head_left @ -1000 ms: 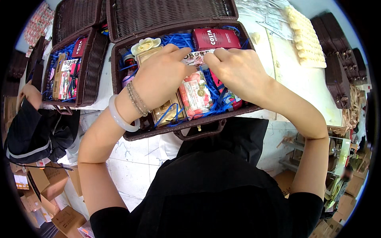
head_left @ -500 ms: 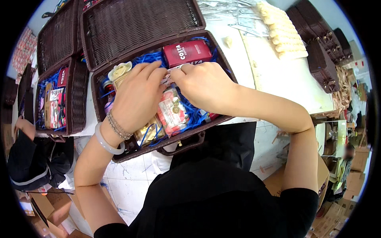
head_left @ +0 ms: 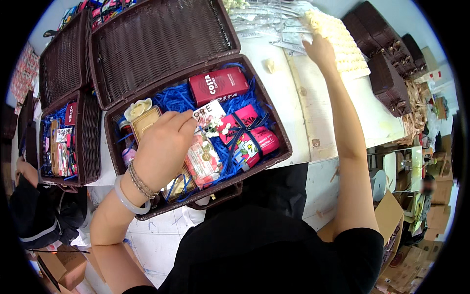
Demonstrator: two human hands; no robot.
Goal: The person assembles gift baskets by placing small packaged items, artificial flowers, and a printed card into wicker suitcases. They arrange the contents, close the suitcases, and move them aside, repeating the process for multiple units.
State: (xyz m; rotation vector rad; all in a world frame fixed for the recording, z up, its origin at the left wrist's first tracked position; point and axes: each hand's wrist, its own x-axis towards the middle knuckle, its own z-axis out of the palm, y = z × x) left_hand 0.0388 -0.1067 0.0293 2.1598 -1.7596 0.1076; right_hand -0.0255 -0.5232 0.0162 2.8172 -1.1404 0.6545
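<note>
Two hands, two different jobs

On the far left I see a second wicker basket (head_left: 73, 137), open and already packed, sitting just beside the one I work in.

My left hand (head_left: 164, 149) lies inside the big brown basket (head_left: 281, 142). Its fingers are bent and pinch the edge of a small white card (head_left: 208, 113). I think the card is held there so it stays on top of the blue paper strips (head_left: 171, 100). Under my palm is a tan box (head_left: 143, 123). Just right of my fingertips are a pink flowery packet (head_left: 205, 159) and a pink bag tied with a dark ribbon (head_left: 252, 134). Beyond them, a red box (head_left: 218, 85) lies flat.

My right hand (head_left: 320, 49) is well away, stretched out across the white table (head_left: 298, 93). Its fingers are spread loose and hold nothing. It touches clear plastic wrappers (head_left: 274, 22), beside a cream bumpy mat (head_left: 342, 41).
</note>
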